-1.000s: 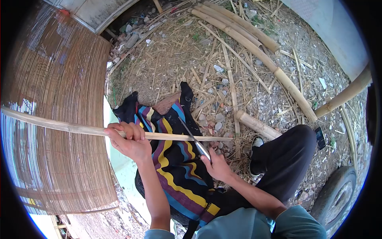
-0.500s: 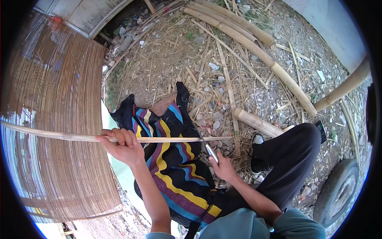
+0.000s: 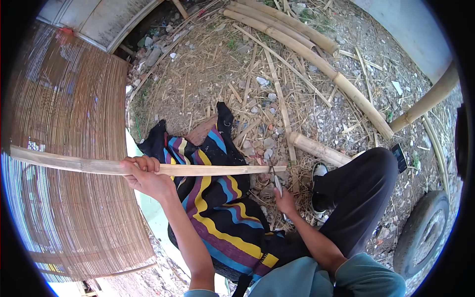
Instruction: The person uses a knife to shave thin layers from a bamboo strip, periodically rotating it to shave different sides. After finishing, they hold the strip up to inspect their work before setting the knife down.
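Across my lap runs a long pale bamboo strip (image 3: pixel 213 170), its broad face turned up. My left hand (image 3: pixel 151 177) is wrapped round it left of the middle, with the thumb along the strip. In my right hand (image 3: pixel 286 202) is a knife (image 3: pixel 278 185), fingers closed round its light handle. The dark blade reaches up to the strip near its right end and overlaps it there. Beneath the strip, a black cloth with yellow, purple and blue stripes (image 3: pixel 217 222) covers my lap and one leg.
A slatted bamboo screen (image 3: pixel 74 148) stands at the left. Thick bamboo poles (image 3: pixel 307 54) lie at the top, and a shorter bamboo piece (image 3: pixel 319 148) lies near my shoe (image 3: pixel 319 173). Stones and split bamboo scraps litter the ground. A tire (image 3: pixel 423 237) is at the lower right.
The strip has turned from its narrow edge to its broad face and shifted slightly right. My right hand and the knife have moved right, toward the strip's end.
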A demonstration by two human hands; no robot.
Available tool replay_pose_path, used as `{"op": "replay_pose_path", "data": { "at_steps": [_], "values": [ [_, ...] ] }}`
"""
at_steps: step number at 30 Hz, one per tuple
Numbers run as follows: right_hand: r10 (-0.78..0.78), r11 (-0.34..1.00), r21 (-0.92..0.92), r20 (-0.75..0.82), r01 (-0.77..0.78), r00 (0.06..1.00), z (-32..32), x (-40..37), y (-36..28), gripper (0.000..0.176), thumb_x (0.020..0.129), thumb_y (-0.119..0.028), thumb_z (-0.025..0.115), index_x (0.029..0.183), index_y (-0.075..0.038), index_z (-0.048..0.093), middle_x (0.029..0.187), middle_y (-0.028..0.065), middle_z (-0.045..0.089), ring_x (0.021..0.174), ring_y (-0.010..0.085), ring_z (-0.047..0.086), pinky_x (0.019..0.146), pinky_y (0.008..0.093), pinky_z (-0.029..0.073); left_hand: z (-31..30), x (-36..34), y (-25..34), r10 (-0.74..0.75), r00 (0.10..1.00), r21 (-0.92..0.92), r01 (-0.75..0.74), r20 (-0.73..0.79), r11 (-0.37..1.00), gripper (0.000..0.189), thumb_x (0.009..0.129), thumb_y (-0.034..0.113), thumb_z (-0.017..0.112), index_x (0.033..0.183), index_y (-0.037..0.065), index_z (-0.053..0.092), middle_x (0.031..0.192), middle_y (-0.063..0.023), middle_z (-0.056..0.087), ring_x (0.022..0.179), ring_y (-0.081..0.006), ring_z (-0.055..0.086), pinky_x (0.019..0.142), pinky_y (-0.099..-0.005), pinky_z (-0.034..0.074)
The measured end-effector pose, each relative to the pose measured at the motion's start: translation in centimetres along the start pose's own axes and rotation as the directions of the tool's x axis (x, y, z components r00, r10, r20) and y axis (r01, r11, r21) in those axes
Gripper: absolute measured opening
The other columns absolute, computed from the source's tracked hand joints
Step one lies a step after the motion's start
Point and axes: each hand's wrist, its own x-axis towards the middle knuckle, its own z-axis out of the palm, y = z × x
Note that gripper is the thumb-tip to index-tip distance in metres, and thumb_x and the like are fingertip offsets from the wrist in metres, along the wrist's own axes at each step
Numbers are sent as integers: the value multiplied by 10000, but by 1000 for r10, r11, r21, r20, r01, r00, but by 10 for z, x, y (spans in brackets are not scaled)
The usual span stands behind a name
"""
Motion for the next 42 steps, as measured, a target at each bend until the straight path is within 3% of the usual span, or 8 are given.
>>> {"op": "replay_pose_path", "data": {
  "at_steps": [6, 15, 20, 24, 27, 30, 33, 42],
  "values": [
    [-368, 921, 196, 156, 337, 916, -12, -44, -99, 362, 882, -343, 528, 970, 5, 478, 660, 270, 572, 688, 453, 586, 589, 490, 459, 0, 0, 0, 0, 1000, 5, 1, -31, 1000, 255, 924, 299, 520, 780, 104, 442, 555, 43, 283, 470, -42, 245, 400, -204, 201],
    [-359, 930, -29, 132, 366, 924, -9, -29, -69, 382, 879, -357, 536, 965, 12, 487, 671, 271, 584, 698, 458, 588, 577, 483, 472, -14, 9, -4, 11, 988, 109, 6, -157, 994, 311, 943, 270, 491, 708, 103, 375, 559, 42, 273, 475, -43, 235, 408, -204, 217],
    [-294, 956, 54, 183, 289, 938, -16, -53, -93, 404, 879, -379, 527, 975, 12, 484, 635, 273, 574, 648, 461, 588, 561, 501, 467, -14, 5, -3, 24, 982, 102, -5, -186, 995, 309, 947, 267, 484, 712, 99, 374, 565, 42, 268, 483, -47, 234, 419, -210, 219],
    [-422, 896, -30, 257, 443, 870, -16, -53, -108, 400, 882, -383, 516, 1007, -6, 469, 634, 270, 575, 631, 459, 584, 563, 511, 474, -10, -1, 2, 37, 991, 95, -25, -131, 995, 306, 947, 273, 482, 724, 92, 376, 567, 41, 267, 484, -49, 236, 419, -212, 220],
    [-410, 912, 40, 121, 408, 904, -3, -34, -81, 370, 890, -352, 511, 986, 3, 467, 644, 271, 576, 650, 462, 579, 562, 515, 464, -10, 0, 3, 15, 989, 80, -3, -145, 997, 305, 947, 275, 482, 729, 92, 375, 569, 40, 270, 485, -48, 237, 419, -210, 222],
    [-166, 985, -36, 63, 169, 984, -1, -11, -28, 382, 889, -356, 513, 925, 24, 502, 687, 281, 582, 708, 461, 583, 606, 505, 466, -20, 11, -5, 17, 982, 113, 5, -187, 994, 301, 949, 271, 478, 728, 92, 378, 570, 40, 277, 484, -47, 239, 419, -207, 226],
    [-109, 989, -91, 50, 113, 993, -6, 8, 0, 396, 890, -363, 510, 907, 32, 510, 701, 281, 585, 723, 462, 583, 623, 502, 465, -24, 14, -8, 5, 984, 126, 18, -177, 992, 292, 951, 261, 474, 731, 92, 384, 571, 40, 280, 483, -46, 241, 418, -205, 230],
    [-353, 936, 67, 209, 347, 912, -21, -44, -119, 386, 887, -379, 514, 996, -10, 485, 690, 278, 582, 718, 465, 583, 609, 521, 459, -10, 3, -2, 3, 996, 53, 2, -85, 999, 287, 945, 279, 483, 754, 83, 397, 575, 39, 279, 475, -48, 245, 418, -206, 235]
  ]
}}
